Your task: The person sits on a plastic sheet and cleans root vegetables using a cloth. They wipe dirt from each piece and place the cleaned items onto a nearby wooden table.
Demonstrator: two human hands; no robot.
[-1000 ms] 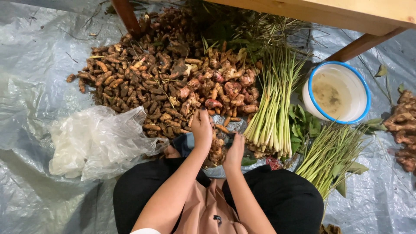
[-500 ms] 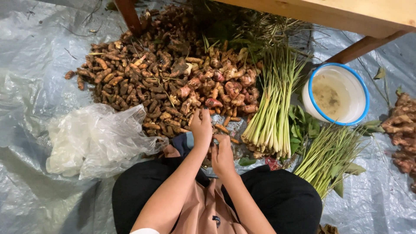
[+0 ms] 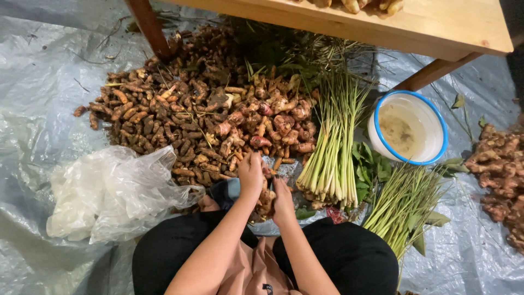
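I sit on the floor in front of a big heap of brown and pinkish roots point(image 3: 180, 125). My left hand point(image 3: 251, 173) reaches to the heap's near edge, its fingers curled around a small root piece. My right hand point(image 3: 283, 198) is close beside it, fingers bent inward; what it holds is hidden. Between the two hands, over my lap, lies a small clump of roots point(image 3: 266, 203) on a blue-grey cloth point(image 3: 229, 188).
A lemongrass bundle point(image 3: 333, 147) lies right of the heap, with thinner green stalks point(image 3: 406, 205) and leaves beside it. A white bowl with a blue rim point(image 3: 408, 128) stands near a wooden table leg point(image 3: 431, 72). Crumpled clear plastic bags point(image 3: 109, 191) lie left. Ginger point(image 3: 499, 175) is at the right edge.
My right hand has drawn in leftward, closer to my left hand. My left hand stays at the heap's near edge.
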